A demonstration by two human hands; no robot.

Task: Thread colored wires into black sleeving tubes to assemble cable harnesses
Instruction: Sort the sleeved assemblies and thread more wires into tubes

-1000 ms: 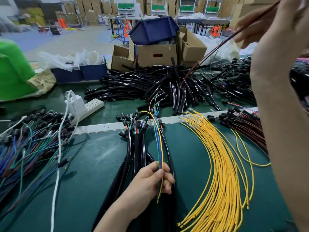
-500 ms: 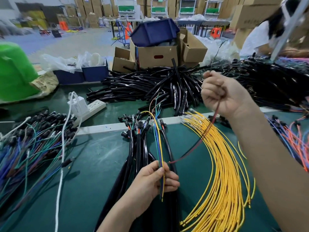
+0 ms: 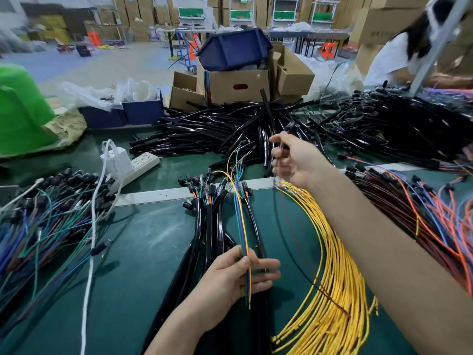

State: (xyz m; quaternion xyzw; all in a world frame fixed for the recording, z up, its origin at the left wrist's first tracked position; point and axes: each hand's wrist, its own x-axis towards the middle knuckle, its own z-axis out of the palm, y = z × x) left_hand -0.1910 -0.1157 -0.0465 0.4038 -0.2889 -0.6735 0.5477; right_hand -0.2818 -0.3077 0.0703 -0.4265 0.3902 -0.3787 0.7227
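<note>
My left hand (image 3: 238, 279) pinches a thin bundle of green, blue and yellow wires (image 3: 242, 226) near their lower ends, over the sleeved harnesses (image 3: 212, 226) lying on the green mat. My right hand (image 3: 294, 160) is raised further back and grips a dark red and black wire pair (image 3: 294, 257) by its connector end; the pair hangs blurred in a curve down across the fan of yellow wires (image 3: 332, 278). A big heap of loose black sleeving tubes (image 3: 230, 129) lies behind the metal strip.
Connector-tipped coloured wires (image 3: 43, 226) lie at the left, red and orange ones (image 3: 422, 213) at the right. A white power strip (image 3: 133, 165) with charger and cable sits left of centre. Cardboard boxes (image 3: 235, 85), blue bins and a green tub (image 3: 20, 111) stand behind. Another person (image 3: 399, 55) works at far right.
My right hand has come down from high at the upper right, towards the table's middle, bringing the red-black wire pair with it. The left hand has kept its hold on the coloured bundle.
</note>
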